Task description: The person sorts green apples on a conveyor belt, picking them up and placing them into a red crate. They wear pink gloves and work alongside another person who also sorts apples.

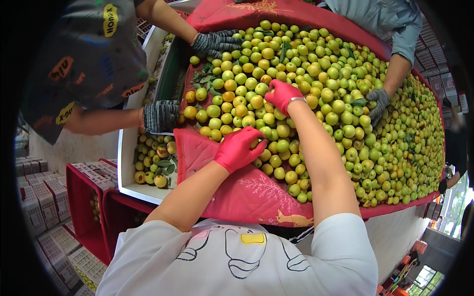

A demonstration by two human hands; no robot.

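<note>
Round green-and-yellow fruits (250, 83) are heaped in front of me on a sorting table lined with red quilted cloth (255, 194). My left hand (240, 148), in a red glove, is at the near edge of the heap, fingers curled. A fruit shows between its thumb and fingers; whether it is gripped is unclear. Farther in, my right hand (283, 97), gloved in red too, reaches into the middle of the heap. Its bent fingertips touch the fruits, and anything inside them is hidden. A pale band circles that wrist.
Across the table, a person's grey-gloved hands (214, 42) work at the left; another's grey glove (377, 105) touches the heap at right. A white-rimmed trough (124, 162) holds blemished fruits and leaves. Red bins (83, 207) and stacked plastic crates (48, 192) stand lower left.
</note>
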